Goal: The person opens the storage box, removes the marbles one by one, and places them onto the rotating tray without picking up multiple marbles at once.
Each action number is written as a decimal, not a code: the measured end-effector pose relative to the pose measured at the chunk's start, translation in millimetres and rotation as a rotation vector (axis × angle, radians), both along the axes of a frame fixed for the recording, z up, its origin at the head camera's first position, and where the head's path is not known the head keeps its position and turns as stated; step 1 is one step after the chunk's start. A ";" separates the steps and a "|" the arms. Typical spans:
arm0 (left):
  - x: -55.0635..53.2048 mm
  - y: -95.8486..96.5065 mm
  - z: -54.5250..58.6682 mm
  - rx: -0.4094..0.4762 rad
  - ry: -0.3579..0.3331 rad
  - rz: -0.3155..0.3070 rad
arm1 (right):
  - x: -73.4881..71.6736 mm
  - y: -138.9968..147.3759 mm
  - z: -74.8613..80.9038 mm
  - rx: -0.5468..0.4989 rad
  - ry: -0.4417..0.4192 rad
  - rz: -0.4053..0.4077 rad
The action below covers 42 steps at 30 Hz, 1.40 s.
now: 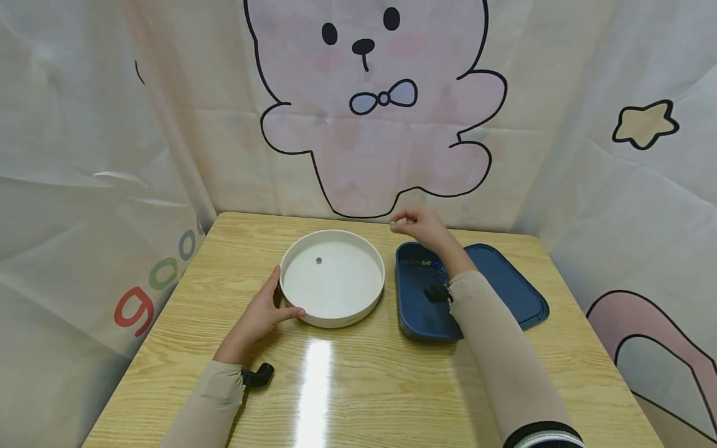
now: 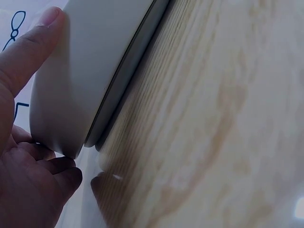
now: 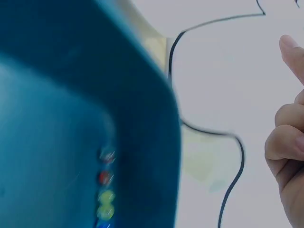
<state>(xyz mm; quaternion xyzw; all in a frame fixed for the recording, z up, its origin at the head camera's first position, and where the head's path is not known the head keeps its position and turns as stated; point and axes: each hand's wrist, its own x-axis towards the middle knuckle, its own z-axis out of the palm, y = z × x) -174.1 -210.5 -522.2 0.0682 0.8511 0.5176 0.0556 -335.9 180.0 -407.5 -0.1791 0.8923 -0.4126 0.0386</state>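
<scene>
My left hand (image 1: 259, 316) holds the round white tray (image 1: 333, 318) at its left side, thumb on the near wall and fingers round the side. In the left wrist view, my thumb and curled fingers lie against the tray's wall (image 2: 90, 71). One small marble (image 1: 318, 261) lies inside the tray. My right hand (image 1: 426, 231) is raised over the far end of the blue box (image 1: 411, 292), pinching a small greenish marble (image 1: 391, 223) between thumb and index finger. Several glassy marbles (image 3: 106, 197), red, yellow-green and blue among them, line the box's far edge.
A blue lid (image 1: 506, 280) lies to the right of the box, partly behind my right forearm. The wooden table (image 1: 364, 386) reaches back to a printed curtain (image 1: 364, 162) with a cartoon bear. Similar curtains hang at both sides.
</scene>
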 end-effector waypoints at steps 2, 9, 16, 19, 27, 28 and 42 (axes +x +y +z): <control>0.0 -0.5 -0.2 -0.001 0.000 0.000 | -2.6 -11.4 5.0 -0.008 0.002 0.014; -0.3 -2.4 -0.5 -0.024 0.000 0.010 | -10.1 -52.2 14.5 -0.033 -0.010 0.087; -2.4 -2.0 -0.7 -0.015 0.009 0.000 | -16.3 -87.9 11.5 -0.043 -0.001 0.121; -3.2 -1.3 0.1 -0.016 0.000 -0.001 | -20.8 -101.0 5.9 -0.017 -0.009 0.121; -1.5 -4.1 2.2 -0.024 -0.001 0.006 | -31.5 -131.6 -23.8 -0.050 -0.050 0.131; -1.4 -4.4 2.0 -0.023 -0.003 0.005 | -31.7 -134.6 -28.1 -0.051 -0.052 0.140; -0.9 -1.8 -2.9 -0.004 0.020 -0.016 | -30.1 -156.9 -72.4 0.212 -0.038 0.248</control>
